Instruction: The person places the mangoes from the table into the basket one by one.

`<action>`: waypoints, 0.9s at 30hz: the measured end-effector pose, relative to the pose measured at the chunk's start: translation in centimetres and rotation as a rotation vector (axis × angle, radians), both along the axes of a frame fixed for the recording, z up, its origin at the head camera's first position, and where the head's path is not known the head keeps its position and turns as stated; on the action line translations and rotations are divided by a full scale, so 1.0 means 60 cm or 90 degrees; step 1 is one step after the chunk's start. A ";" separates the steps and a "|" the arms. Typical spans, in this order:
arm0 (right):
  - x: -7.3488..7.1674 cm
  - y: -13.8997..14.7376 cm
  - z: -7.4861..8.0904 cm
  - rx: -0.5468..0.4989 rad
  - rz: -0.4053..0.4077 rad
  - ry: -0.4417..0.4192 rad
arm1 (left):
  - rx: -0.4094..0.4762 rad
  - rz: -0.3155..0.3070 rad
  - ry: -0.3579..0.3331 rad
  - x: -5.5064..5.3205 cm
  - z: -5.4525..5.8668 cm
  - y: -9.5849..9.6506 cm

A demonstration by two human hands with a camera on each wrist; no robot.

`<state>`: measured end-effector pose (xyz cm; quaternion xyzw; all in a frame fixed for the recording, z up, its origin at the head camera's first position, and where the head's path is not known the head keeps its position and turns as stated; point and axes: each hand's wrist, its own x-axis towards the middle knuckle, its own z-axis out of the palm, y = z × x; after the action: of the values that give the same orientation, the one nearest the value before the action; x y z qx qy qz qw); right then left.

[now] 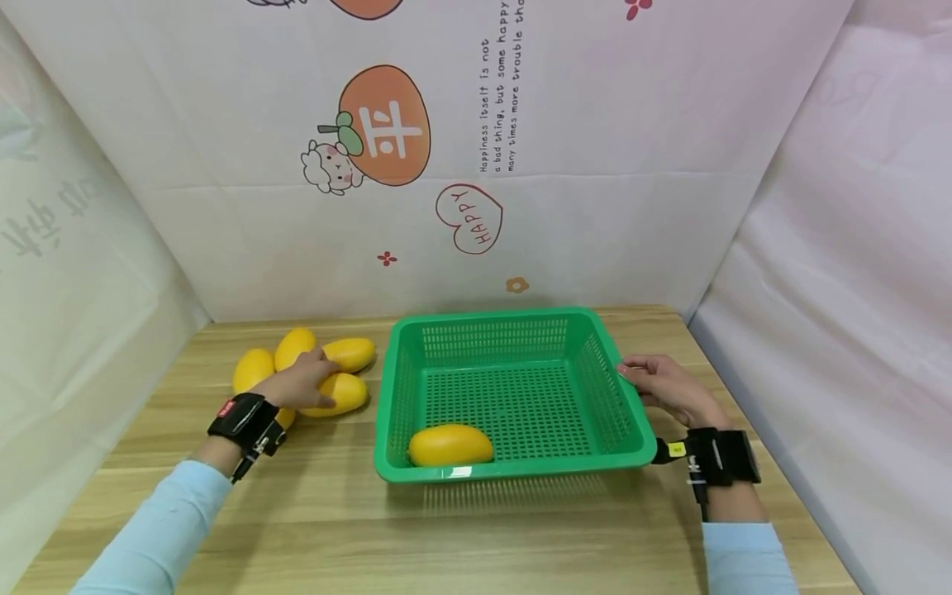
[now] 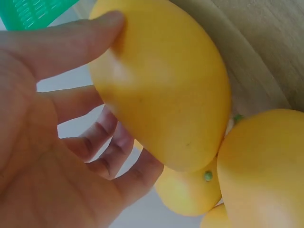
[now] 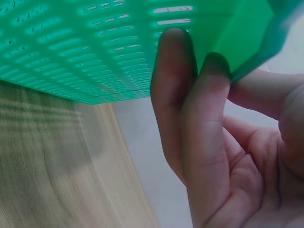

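Yellow fruit [image 2: 184,195], green stem [image 2: 208,175]: left wrist only.

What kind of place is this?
Probably a little booth set up for filming: a wooden table, pale printed sheets around three sides, and black strapped-on gadgets on both wrists.

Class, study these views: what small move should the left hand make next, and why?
Probably lift the smooth, oval yellow mango slightly toward the green, slotted plastic basket: the left hand pinches that mango, the right hand holds the basket's rim, and a similar mango lies inside.
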<state>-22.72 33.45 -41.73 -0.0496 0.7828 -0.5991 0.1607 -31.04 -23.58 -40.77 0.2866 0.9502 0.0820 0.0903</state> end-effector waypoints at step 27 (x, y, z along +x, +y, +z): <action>0.003 0.000 0.001 0.011 0.008 0.007 | 0.045 0.004 -0.176 0.016 -0.016 -0.009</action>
<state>-22.52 33.43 -41.68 -0.0566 0.7888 -0.5907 0.1603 -30.08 -24.12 -41.71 0.2728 0.9261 0.1546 0.2097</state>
